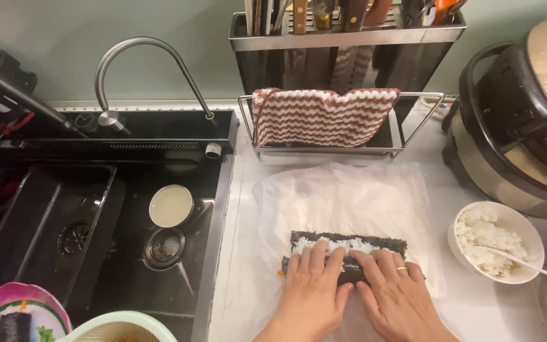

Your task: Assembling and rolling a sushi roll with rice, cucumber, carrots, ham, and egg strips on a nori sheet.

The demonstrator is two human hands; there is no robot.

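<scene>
Roll: the seaweed roll (348, 253) lies on clear plastic wrap (343, 196) on the counter (476, 304), rice showing along its far edge.
Left hand (311, 285): flat, fingers spread, pressing on the roll's left half.
Right hand (395, 290): flat too, its grip spread over the right half.
Doing it well: I think both hands should press evenly and roll slowly.
Nearby: rice bowl (498, 239) on the right, sink (96, 234) on the left.

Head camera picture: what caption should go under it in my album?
Left hand and right hand press on a seaweed rice roll beside a bowl of rice.
</scene>
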